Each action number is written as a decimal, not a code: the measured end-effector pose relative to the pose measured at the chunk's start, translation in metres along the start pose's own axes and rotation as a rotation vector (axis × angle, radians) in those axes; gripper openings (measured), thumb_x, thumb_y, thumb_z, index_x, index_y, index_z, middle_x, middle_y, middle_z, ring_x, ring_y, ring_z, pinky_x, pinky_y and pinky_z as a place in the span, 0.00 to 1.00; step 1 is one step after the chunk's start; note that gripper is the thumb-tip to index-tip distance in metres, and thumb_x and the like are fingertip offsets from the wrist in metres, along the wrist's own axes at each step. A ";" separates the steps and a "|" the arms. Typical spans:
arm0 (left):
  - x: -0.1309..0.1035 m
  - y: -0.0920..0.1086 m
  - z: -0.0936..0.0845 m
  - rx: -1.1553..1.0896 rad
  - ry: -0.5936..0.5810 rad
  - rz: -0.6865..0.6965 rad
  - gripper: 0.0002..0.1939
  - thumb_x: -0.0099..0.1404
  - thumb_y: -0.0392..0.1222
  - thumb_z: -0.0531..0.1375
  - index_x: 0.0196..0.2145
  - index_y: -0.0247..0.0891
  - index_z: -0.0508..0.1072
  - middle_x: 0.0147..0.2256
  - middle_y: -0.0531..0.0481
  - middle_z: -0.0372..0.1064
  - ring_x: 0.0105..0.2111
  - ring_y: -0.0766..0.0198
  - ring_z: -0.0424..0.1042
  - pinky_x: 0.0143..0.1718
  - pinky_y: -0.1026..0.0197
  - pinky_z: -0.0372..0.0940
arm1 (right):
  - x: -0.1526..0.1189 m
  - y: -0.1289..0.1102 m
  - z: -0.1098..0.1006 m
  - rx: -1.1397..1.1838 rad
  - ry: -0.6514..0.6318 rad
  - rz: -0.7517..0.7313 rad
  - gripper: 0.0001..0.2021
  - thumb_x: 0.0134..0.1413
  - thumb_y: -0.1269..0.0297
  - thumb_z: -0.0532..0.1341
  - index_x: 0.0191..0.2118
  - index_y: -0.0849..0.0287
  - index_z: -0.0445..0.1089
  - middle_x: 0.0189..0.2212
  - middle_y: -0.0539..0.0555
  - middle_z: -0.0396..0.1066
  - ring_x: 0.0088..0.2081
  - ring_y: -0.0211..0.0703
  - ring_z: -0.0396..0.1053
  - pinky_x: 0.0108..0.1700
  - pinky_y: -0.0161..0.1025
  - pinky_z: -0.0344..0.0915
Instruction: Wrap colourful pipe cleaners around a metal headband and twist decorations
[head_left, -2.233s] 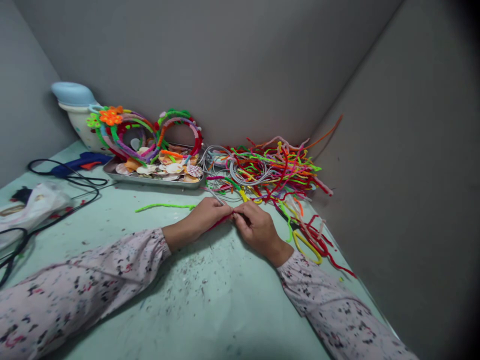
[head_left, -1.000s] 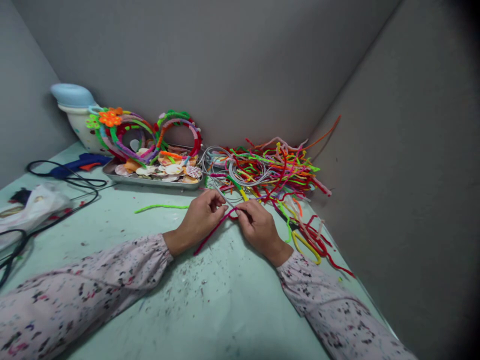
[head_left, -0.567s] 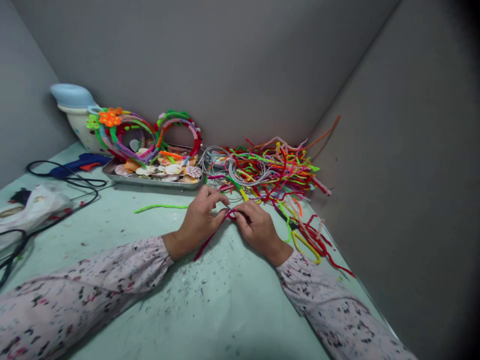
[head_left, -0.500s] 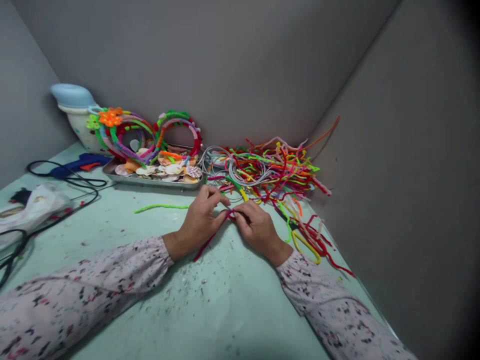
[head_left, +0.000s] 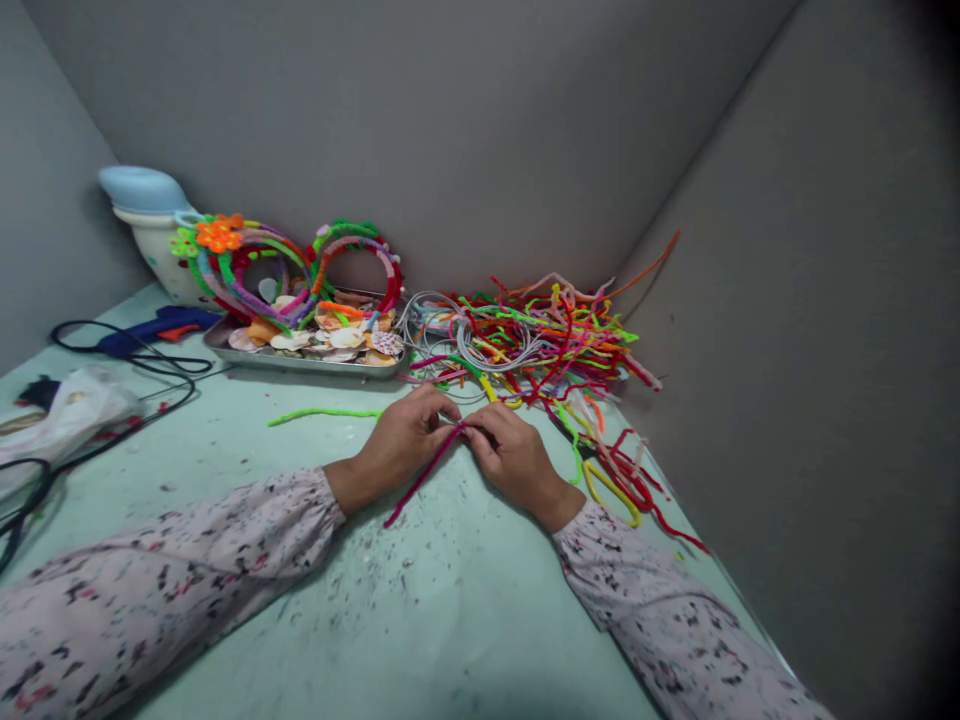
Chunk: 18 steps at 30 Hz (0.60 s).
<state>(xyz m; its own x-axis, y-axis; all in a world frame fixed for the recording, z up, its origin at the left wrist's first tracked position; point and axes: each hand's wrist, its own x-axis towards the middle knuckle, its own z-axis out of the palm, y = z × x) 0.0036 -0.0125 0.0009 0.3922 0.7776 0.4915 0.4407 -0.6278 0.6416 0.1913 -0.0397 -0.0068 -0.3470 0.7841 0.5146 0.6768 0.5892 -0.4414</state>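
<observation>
A dark magenta pipe cleaner slants down and left from between my fingers, its lower end loose above the table. My left hand pinches it near its upper end. My right hand is closed in a pinch on the same end, fingertips almost touching those of the left. What else lies between the fingertips is too small to make out. A bright green pipe cleaner lies on the table behind my left hand, one end hidden by it.
Behind stands a metal tray of shells and fuzzy headbands. Tangled pipe cleaners and coiled wire fill the back right; yellow-handled scissors lie at right. A blue glue gun, black cable and plastic bag sit left.
My left hand's fingers have lowered and flattened a little at the pinch point. More of the magenta pipe cleaner shows beside the left thumb. My right hand has barely moved.
</observation>
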 end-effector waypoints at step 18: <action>0.002 -0.004 0.000 -0.043 -0.084 -0.096 0.02 0.59 0.35 0.60 0.31 0.38 0.72 0.29 0.53 0.70 0.30 0.66 0.68 0.32 0.64 0.61 | 0.001 -0.001 -0.001 0.005 -0.029 -0.003 0.08 0.62 0.68 0.55 0.40 0.57 0.71 0.35 0.55 0.70 0.38 0.43 0.69 0.41 0.39 0.66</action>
<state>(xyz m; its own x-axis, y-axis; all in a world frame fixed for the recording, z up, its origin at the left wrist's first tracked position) 0.0030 -0.0088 -0.0009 0.4170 0.8273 0.3766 0.4449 -0.5470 0.7091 0.1910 -0.0398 -0.0049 -0.3680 0.7873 0.4947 0.6725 0.5927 -0.4432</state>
